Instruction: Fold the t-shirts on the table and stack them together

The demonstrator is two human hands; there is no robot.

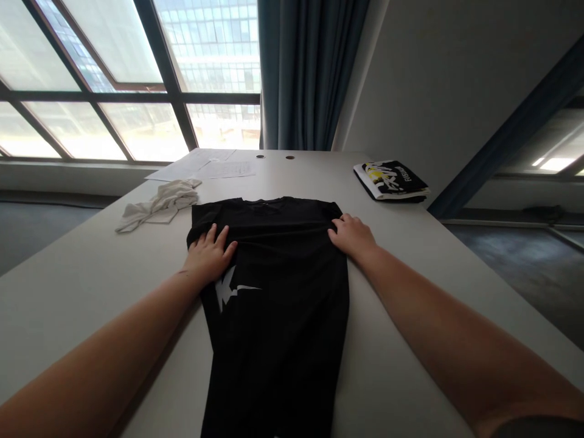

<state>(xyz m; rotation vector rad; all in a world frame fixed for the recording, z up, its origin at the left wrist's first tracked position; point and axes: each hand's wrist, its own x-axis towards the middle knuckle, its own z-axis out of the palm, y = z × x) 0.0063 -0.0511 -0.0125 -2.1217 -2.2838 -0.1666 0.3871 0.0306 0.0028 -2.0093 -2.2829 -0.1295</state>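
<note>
A black T-shirt (283, 292) lies lengthwise on the white table, its neckline at the far end and its lower part running out of the bottom of the view. Both sides look folded inward, and a white print shows near its left edge. My left hand (210, 255) rests flat on the shirt's upper left side with fingers spread. On the opposite side, my right hand (353, 236) lies over the upper right edge, fingertips on the cloth and fingers slightly bent. Neither hand visibly pinches the fabric.
A crumpled white cloth (166, 201) lies left of the shirt, with paper sheets (219, 168) behind it. At the right stands a folded black garment with white and yellow print (393, 179). The white table (401, 255) reaches toward a blue curtain (310, 73) and windows.
</note>
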